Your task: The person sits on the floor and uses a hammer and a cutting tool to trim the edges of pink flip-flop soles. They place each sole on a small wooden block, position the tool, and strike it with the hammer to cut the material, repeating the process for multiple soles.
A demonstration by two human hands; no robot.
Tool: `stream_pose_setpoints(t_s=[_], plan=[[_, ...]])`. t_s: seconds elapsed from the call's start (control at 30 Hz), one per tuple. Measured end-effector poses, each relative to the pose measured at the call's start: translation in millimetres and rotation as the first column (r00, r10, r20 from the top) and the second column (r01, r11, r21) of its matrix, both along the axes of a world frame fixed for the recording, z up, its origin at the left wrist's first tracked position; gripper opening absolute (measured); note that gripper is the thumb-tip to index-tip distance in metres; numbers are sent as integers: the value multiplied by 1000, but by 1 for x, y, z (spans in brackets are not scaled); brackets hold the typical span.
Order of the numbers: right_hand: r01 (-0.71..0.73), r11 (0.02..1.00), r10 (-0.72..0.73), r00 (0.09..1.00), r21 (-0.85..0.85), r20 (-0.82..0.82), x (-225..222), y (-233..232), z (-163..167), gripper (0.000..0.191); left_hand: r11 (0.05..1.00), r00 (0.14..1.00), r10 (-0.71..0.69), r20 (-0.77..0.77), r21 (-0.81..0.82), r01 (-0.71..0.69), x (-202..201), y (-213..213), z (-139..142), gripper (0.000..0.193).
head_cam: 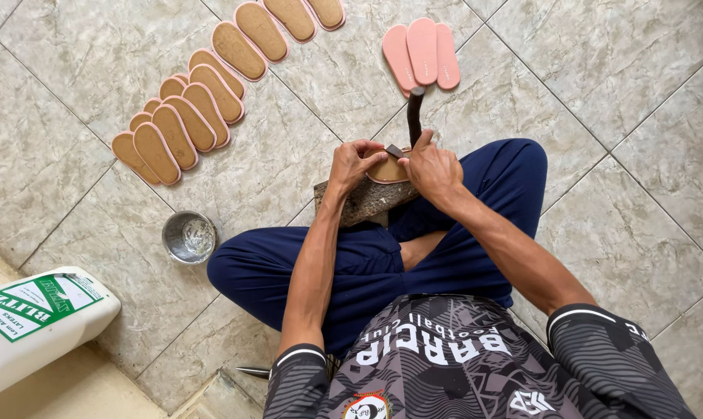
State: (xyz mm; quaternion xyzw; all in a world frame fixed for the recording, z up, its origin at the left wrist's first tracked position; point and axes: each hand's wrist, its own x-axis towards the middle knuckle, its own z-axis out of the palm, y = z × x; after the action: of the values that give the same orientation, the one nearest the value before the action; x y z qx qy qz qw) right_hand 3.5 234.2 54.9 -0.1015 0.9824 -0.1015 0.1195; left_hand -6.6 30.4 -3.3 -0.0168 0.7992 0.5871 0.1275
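Tan sole (388,169): laid on a stone block (364,200) at frame centre, in front of crossed legs. Left hand (353,165): fingers curled onto the sole's edge at 9 o'clock. Right hand (433,167): closed around a dark-handled tool (415,112), handle pointing to 12 o'clock. Metal tin (189,237): at 8 o'clock on the tiled floor (615,93), contents unclear. Tan soles, pink-edged (211,85): rowed at 10 o'clock. Pink soles (423,51): three, at 12 o'clock. White plastic jug (33,326): at 8 o'clock, farther out.

A home shoemaking workshop: tiled floor (615,233) lined with sandal soles (204,85).
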Motion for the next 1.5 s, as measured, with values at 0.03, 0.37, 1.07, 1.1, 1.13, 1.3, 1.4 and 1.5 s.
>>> stream_pose_setpoints(t_s=[0.03, 0.37, 1.07, 1.1, 1.13, 1.3, 1.4, 1.5], plan=[[9, 1000, -9, 999, 0, 53, -1, 2, 1, 77, 1000, 1000, -4, 7, -12, 4, 2, 0, 0, 39], [-36, 998, 39, 998, -56, 52, -29, -1, 0, 83, 1000, 1000, -8, 18, 3, 8, 2, -5, 2, 31], [-173, 984, 176, 981, -34, 83, -48, 4, -2, 86, 997, 1000, 1, -6, -83, -1, 8, -9, 2, 33], [-198, 980, 200, 977, -31, 68, -47, 3, -4, 94, 997, 1000, 16, -13, -73, -17, 10, -8, 1, 32], [-202, 979, 203, 976, -26, 83, -46, 3, -6, 94, 997, 999, 28, -18, -64, -29, 11, -8, 0, 31], [-252, 967, 250, 965, 19, 75, -42, 9, -7, 93, 999, 999, 50, -11, -12, -51, 14, -7, -6, 30], [-318, 947, 318, 948, -34, 1, -42, 17, -5, 88, 998, 998, 38, -52, -53, -41, 11, -8, -5, 30], [-331, 943, 331, 944, -25, -7, -44, 22, -5, 84, 1000, 999, -23, -44, -19, 22, 7, -12, -1, 32]])
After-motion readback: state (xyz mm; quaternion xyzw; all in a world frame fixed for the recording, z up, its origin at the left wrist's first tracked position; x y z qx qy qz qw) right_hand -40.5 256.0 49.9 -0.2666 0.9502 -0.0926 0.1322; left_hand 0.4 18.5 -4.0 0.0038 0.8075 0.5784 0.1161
